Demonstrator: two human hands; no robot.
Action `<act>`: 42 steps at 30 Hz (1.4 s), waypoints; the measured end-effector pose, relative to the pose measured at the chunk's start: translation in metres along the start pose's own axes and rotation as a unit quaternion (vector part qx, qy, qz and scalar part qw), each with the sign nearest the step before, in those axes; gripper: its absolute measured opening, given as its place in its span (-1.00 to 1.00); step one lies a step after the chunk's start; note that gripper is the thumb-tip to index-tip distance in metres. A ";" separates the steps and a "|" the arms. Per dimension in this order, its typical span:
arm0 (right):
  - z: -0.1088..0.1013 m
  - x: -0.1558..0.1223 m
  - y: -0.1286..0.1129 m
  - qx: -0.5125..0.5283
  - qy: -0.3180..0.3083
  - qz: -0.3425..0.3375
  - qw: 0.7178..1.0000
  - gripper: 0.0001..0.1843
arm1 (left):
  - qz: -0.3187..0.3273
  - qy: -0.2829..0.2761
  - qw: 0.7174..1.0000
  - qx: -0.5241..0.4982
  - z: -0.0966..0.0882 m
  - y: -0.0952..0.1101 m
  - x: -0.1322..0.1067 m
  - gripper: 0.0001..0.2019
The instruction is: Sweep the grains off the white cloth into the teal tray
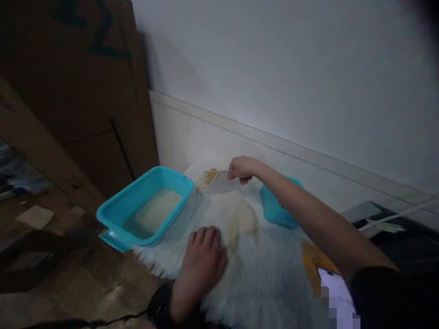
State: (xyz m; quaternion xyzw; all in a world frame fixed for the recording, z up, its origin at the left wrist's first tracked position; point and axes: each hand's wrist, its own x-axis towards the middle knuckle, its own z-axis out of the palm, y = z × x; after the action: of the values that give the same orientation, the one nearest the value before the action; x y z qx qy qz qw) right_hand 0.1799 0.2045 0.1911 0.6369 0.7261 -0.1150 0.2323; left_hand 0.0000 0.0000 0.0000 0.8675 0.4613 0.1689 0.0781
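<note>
My right hand [242, 168] is closed round the handle of a white slotted scoop [220, 181], held low over a white furry rug [260, 269]. The scoop's front end carries brownish granules [207, 177], right beside the rim of a turquoise tray [113, 214] filled with pale litter [155, 211]. My left hand [204, 261] lies flat on the rug, fingers loosely curled, holding nothing. A yellowish stain [242, 222] marks the fur between my hands.
A second turquoise container [274, 211] sits behind my right forearm. Large cardboard sheets [75, 87] lean at the left against the white wall [291, 68]. Brown cardboard covers the floor at the lower left. A dark surface lies at the right.
</note>
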 end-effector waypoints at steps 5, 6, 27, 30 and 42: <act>-0.024 -0.016 0.003 -0.083 0.076 -0.001 0.994 -0.58 | -0.008 0.005 1.000 0.006 0.004 -0.001 0.001 -0.54; -0.029 -0.019 0.003 -0.103 0.100 0.002 0.990 -0.57 | -0.008 0.004 1.000 0.004 0.004 -0.001 0.001 -0.54; 0.032 0.042 -0.046 0.115 0.202 -0.069 0.970 -0.49 | -0.037 -0.033 0.998 -0.024 -0.004 0.001 0.007 -0.58; 0.051 0.059 -0.060 0.133 0.195 -0.068 0.969 -0.51 | -0.041 -0.037 0.998 -0.023 -0.004 0.001 0.008 -0.57; 0.057 0.084 -0.026 0.112 0.173 0.008 0.979 -0.48 | -0.046 -0.039 0.998 -0.035 -0.001 -0.001 0.007 -0.54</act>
State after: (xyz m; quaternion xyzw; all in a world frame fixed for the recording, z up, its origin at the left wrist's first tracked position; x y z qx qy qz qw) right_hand 0.1590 0.2470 0.0974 0.6747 0.7328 -0.0821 0.0313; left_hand 0.0023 0.0062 0.0025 0.8482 0.4908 0.1474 0.1337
